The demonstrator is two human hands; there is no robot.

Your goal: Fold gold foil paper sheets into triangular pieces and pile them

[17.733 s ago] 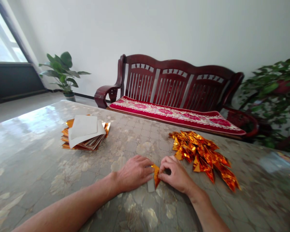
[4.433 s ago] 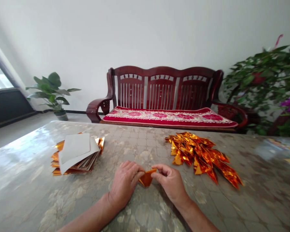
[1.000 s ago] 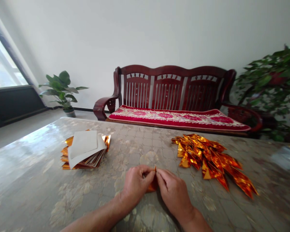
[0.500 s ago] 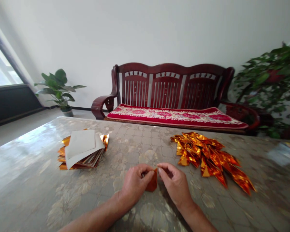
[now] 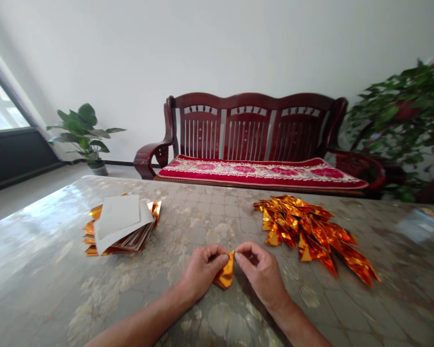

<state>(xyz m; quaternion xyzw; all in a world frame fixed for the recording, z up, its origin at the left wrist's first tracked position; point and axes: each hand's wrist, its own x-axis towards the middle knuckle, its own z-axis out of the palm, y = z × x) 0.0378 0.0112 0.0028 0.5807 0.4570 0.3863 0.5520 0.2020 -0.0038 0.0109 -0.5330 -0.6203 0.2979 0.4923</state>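
Gold foil piece (image 5: 224, 272) standing between both hands on the glossy patterned table (image 5: 39, 260).
Left hand (image 5: 202, 272) has its fingers curled together against it; right hand (image 5: 262, 277) has fingertips pinched at its tip, contact hard to tell. It shines brighter than a moment earlier. Folded foil triangles (image 5: 311, 238) lie right, foil sheets under white paper (image 5: 121, 226) left.

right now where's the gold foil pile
In the head view, the pile of folded gold foil triangles lies on the glossy patterned tabletop, beyond and right of the right hand, in front of the dark red wooden bench.
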